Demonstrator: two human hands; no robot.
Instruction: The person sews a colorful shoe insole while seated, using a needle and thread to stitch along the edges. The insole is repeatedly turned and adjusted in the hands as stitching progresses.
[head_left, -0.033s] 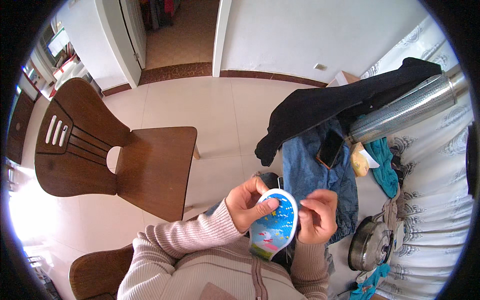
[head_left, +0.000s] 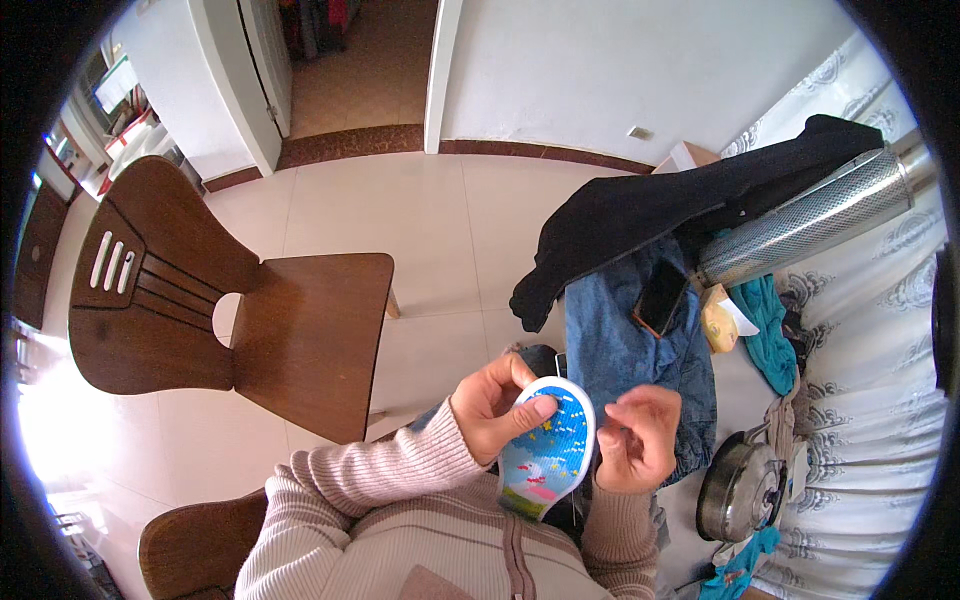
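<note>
My left hand (head_left: pixel 490 412) grips an embroidered insole (head_left: pixel 552 452) with the thumb on top and the fingers behind it. The insole is blue with small yellow and white stitches, has pink and green toward its lower end, and a white edge. Just right of that edge is my right hand (head_left: pixel 640 442), apart from the insole. Its fingers are curled together near the thumb, and anything pinched in them is too small to make out.
A brown wooden chair (head_left: pixel 310 330) stands at left. On the right lie blue jeans (head_left: pixel 605 320) with a phone (head_left: pixel 660 298), black cloth (head_left: pixel 610 225), a perforated metal pipe (head_left: pixel 810 220), a glass-lidded pot (head_left: pixel 735 490) and teal cloth (head_left: pixel 765 335). A patterned white curtain (head_left: pixel 870 420) hangs beyond.
My right hand has shifted slightly to the right, away from the insole's edge. The left hand and the insole stay in place.
</note>
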